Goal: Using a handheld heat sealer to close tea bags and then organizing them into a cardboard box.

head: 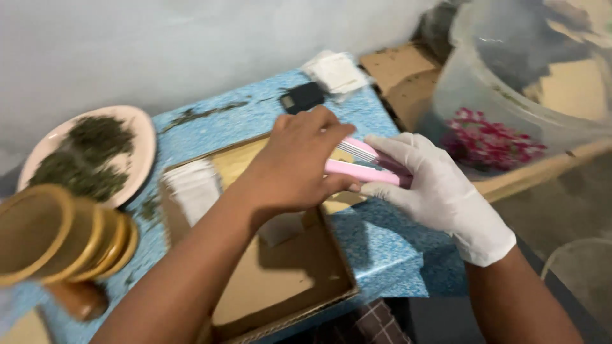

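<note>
Gripped by the white-gloved right hand (440, 191) and bare left hand (296, 162), a slim pink plastic sealer (360, 167) hovers over a shallow cardboard tray (319, 274).

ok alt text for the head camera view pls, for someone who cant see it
A bare left hand and a white-gloved right hand together hold a pink handheld tool above a shallow cardboard tray on a blue speckled table. A plate of dried green leaves sits at left.
</note>
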